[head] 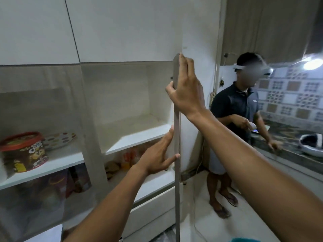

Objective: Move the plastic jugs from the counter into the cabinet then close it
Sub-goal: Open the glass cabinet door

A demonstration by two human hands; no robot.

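The cabinet door (176, 180) stands open, seen edge-on as a thin vertical strip in the middle of the view. My right hand (185, 91) grips the door's upper edge, thumb on the left side and fingers on the right. My left hand (157, 154) rests flat against the door's left face lower down, fingers spread. Behind the door, the cabinet's upper shelf (139, 135) is bare. No plastic jugs show in this view.
A chocolate cereal tub (22, 151) and a dotted plate (59, 139) sit on the left shelf. Snack packets (122, 161) lie below. Another person (236, 119) stands at the dark stone counter (288, 151) on the right, near a bowl (311, 144). A white cable runs down the floor.
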